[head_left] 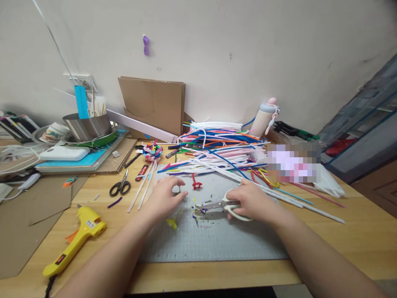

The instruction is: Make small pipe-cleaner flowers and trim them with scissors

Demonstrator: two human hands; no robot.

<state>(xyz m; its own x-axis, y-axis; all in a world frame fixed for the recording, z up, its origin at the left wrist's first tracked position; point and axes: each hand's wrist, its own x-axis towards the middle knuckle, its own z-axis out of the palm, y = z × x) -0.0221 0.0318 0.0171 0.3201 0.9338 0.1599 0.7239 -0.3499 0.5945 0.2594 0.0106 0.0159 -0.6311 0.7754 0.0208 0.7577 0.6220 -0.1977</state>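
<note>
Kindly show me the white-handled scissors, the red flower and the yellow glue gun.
White-handled scissors [219,204]: head view, blades near the pivot.
Red flower [197,186]: head view, on the bloom.
Yellow glue gun [79,240]: head view, on the upper handle.

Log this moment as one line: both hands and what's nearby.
right hand: holds white-handled scissors at colored scraps | left hand: above gray mat, hold unclear | near: red flower shape, yellow piece

A flower lies on the cutting mat, the glue gun left of it, 1 pair of scissors behind the gun. Pipe cleaners lie heaped behind (some overlapping the mat), the bottle at their right rear.
</note>
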